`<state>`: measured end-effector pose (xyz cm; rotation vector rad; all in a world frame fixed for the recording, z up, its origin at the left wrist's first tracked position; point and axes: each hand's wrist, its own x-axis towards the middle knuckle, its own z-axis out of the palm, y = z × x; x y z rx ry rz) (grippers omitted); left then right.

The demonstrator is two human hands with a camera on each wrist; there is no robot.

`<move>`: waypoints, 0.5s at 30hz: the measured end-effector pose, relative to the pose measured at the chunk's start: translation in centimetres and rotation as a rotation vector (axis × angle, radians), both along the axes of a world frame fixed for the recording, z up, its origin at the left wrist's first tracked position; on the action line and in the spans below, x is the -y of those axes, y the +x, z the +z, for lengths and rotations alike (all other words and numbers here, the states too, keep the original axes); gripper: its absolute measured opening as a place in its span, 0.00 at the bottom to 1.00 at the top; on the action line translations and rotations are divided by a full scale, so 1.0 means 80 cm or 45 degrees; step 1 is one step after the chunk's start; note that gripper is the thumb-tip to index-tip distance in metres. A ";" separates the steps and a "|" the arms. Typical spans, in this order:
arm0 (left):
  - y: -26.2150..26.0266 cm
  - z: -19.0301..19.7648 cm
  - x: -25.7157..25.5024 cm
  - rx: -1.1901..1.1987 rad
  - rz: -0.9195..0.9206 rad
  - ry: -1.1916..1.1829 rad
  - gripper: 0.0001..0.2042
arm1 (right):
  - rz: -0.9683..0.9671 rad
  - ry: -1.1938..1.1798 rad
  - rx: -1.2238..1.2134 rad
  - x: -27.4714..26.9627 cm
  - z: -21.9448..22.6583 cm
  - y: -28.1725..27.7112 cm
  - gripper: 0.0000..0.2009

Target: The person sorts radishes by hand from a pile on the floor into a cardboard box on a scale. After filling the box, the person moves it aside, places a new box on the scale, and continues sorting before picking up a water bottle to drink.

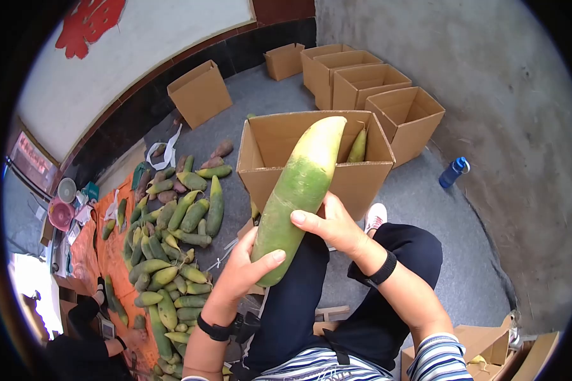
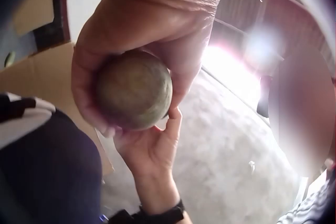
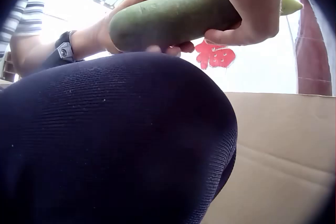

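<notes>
A large green radish (image 1: pixel 292 190), pale at its narrower upper end, is held tilted over my lap. My left hand (image 1: pixel 240 270) grips its thick lower end, with the thumb across the near side. Higher up, around the middle, my right hand (image 1: pixel 333 227) holds it with the thumb on top. The left wrist view shows the blunt round end of the radish (image 2: pixel 134 90) ringed by the left fingers. Just beyond it stands an open cardboard box (image 1: pixel 355 187), and another green radish (image 1: pixel 357 147) leans inside against its right part.
A big pile of green radishes (image 1: pixel 171 273) covers the floor and orange sheet (image 1: pixel 111 244) at left. More cardboard boxes (image 1: pixel 419 130) stand behind, by the wall. A blue bottle (image 1: pixel 452 173) is at right. Another person's hand (image 1: pixel 133 340) reaches toward the pile.
</notes>
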<state>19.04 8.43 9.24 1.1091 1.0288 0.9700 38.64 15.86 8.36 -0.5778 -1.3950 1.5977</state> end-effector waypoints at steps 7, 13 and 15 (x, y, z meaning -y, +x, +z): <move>0.023 0.004 0.006 -0.022 0.115 0.084 0.26 | 0.109 -0.112 -0.023 -0.011 0.004 0.011 0.36; 0.029 0.000 0.005 -0.034 0.148 -0.004 0.25 | 0.028 -0.228 0.044 -0.021 -0.009 0.010 0.35; 0.031 0.004 0.006 0.221 0.085 -0.116 0.25 | 0.018 -0.285 0.029 -0.020 -0.010 0.010 0.33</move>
